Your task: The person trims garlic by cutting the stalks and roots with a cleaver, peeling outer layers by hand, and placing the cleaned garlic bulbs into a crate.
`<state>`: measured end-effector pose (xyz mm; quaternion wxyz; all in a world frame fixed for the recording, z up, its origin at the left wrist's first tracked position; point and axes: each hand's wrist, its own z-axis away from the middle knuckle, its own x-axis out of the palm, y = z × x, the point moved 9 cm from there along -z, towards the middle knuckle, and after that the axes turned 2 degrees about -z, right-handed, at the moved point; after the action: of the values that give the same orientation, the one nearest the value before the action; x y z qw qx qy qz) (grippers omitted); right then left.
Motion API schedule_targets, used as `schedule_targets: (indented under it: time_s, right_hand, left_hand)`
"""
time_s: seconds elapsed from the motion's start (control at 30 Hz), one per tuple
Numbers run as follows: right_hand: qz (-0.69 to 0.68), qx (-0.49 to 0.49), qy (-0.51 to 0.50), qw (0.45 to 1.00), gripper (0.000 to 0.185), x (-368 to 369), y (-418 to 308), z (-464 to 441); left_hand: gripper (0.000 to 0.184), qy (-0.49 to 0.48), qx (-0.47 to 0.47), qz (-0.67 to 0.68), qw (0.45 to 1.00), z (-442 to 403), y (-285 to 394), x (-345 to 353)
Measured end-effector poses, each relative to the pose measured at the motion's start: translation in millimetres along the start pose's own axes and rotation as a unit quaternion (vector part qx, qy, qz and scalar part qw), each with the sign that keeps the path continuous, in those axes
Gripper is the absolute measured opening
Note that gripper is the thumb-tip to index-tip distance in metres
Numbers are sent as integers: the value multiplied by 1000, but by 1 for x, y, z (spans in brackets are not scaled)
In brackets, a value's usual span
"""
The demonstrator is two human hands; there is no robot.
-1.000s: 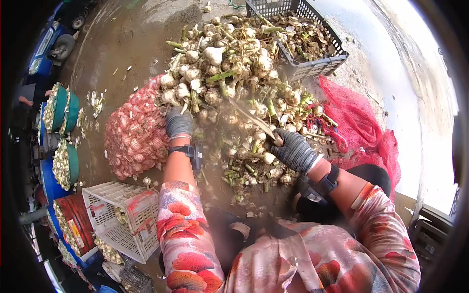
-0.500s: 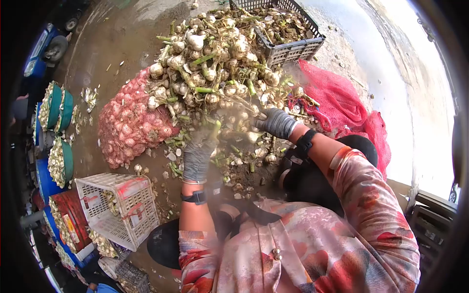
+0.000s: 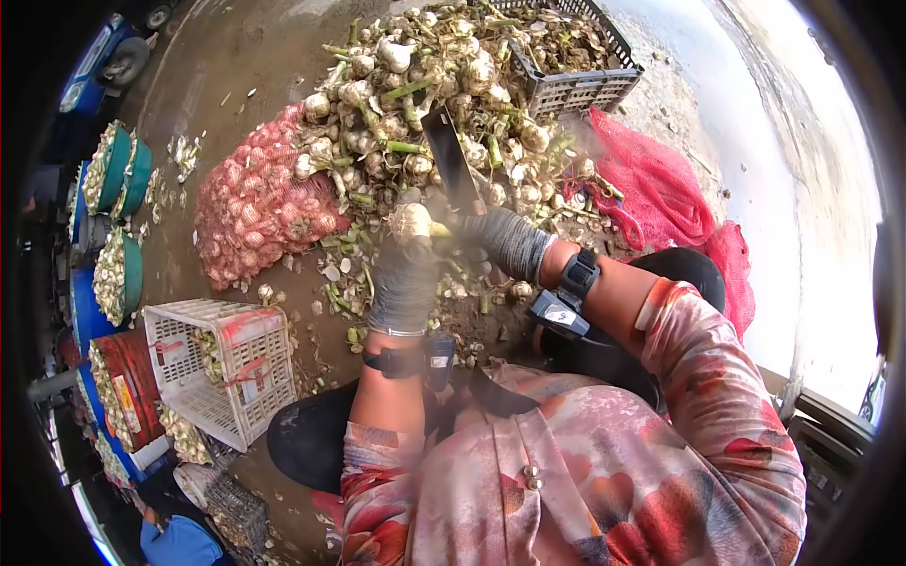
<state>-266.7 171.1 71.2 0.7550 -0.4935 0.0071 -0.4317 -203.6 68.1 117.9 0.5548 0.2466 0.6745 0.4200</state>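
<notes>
My left hand (image 3: pixel 404 288), in a grey glove, is closed on a garlic bulb (image 3: pixel 411 222) whose green stem points right. My right hand (image 3: pixel 505 242), gloved too, grips a knife; its broad dark blade (image 3: pixel 449 156) points up and away, just right of the bulb. The fingers of both hands are partly blurred and almost meet at the stem. Beyond them lies a large heap of garlic with stems (image 3: pixel 377 118). A pink net bag full of bulbs (image 3: pixel 260 203) rests against the heap's left side.
Cut stems and peelings (image 3: pixel 344 283) litter the ground. A black crate of debris (image 3: pixel 585 90) stands behind the heap, with red netting (image 3: pixel 656 184) at right. At left are a white crate on its side (image 3: pixel 269 377), green tubs (image 3: pixel 132 274) and a person in blue (image 3: pixel 179 542).
My left hand moved from the heap toward my body and now holds a bulb. My right hand came left, and its knife swung upright, with the blade showing clearly.
</notes>
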Motion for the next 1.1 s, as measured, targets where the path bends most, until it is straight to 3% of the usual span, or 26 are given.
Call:
schedule_targets:
  time_s: [0.03,0.07,0.1,0.13,0.17,0.2,0.23,0.27,0.37,0.4,0.5,0.57,0.63,0.7,0.73,0.8,0.83,0.9,0.93,1.0,1.07,1.1]
  right_hand:
    - [124,-79,28,989,35,-15,-9,-5]
    - [244,-156,55,956,34,-25,-18,-8]
    - [358,-229,81,902,34,-25,-27,-6]
    - [484,-146,109,856,32,-14,-54,16]
    - [482,-144,108,857,32,-11,-60,25]
    - [542,-192,78,814,30,0,-68,34]
    - [599,-239,47,763,29,13,-74,43]
    - [635,-231,20,737,24,23,-72,47]
    - [679,-227,-25,698,23,37,-55,43]
    - [681,-236,-23,693,23,39,-53,42]
    - [692,-199,-18,694,23,40,-46,38]
    - [681,-201,-20,704,23,34,-35,29]
    - [669,-205,-19,715,23,28,-27,21]
    - [684,-201,-21,701,23,20,-22,16]
    - [701,-191,-28,687,20,15,-21,14]
    - [650,-35,116,750,26,-67,-8,-25]
    - [681,61,72,726,37,-109,10,-39]
    - [661,15,170,731,40,-123,-7,-25]
    - [620,-14,184,763,41,-109,-19,-16]
    - [556,-57,210,802,41,-82,-44,-6]
    - [522,-81,203,824,42,-66,-50,-5]
    - [496,-113,191,840,42,-57,-58,-7]
  left_hand:
    - [50,-14,40,-350,936,-1,16,1]
    - [44,-24,-5,-121,992,-3,19,-4]
    - [44,-24,-6,-122,992,-3,3,-2]
    - [43,18,60,-110,992,1,-12,-4]
    - [42,-19,-40,101,994,4,-20,-3]
    - [42,-13,-147,303,942,12,-27,-3]
    - [42,-13,-149,304,941,12,-40,-5]
    - [42,-57,-62,124,989,11,-50,-5]
    - [34,9,-42,237,970,26,-95,13]
    - [34,25,-88,349,932,28,-101,13]
    - [37,62,-138,417,896,27,-111,15]
    - [41,23,-71,258,963,30,-87,8]
    - [44,24,32,68,997,36,-67,0]
    - [42,33,52,17,998,37,-54,-2]
    - [43,51,7,24,998,30,-38,-11]
    - [45,118,-40,21,992,30,-11,-40]
    - [42,182,5,-16,983,43,1,-66]
    - [40,301,-121,126,938,58,-24,-146]
    - [39,360,-65,259,894,71,-54,-190]
    - [47,435,13,541,720,92,-97,-258]
    - [50,454,-7,522,722,98,-177,-286]
    - [52,443,-27,504,741,77,-192,-266]
